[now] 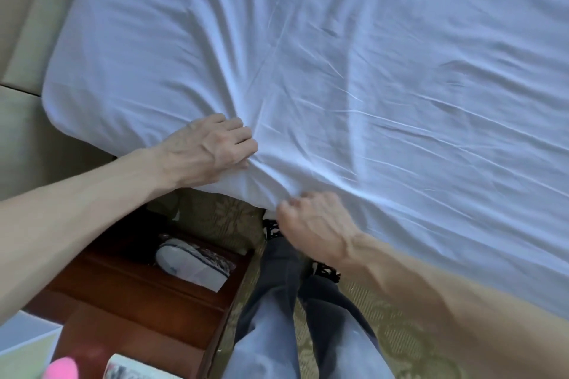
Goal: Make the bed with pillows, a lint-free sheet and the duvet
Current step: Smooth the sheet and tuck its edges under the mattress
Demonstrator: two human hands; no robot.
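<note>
A white sheet [369, 71] lies over the bed, wrinkled, filling the view from 9 o'clock round through 12 to 3 o'clock. The person stands at the bed's side edge in jeans [277, 301]. The left hand [209, 148], just toward 9 o'clock from the middle, has its fingers curled into a bunch of sheet at the mattress edge. The right hand [311, 221], toward 5 o'clock, pinches a fold of the same edge between thumb and curled fingers. Creases fan out from both grips. A wooden nightstand [138, 286] sits at 7 o'clock on patterned carpet [400, 332], and a beige padded headboard [24, 40] runs up at 10 o'clock.
</note>
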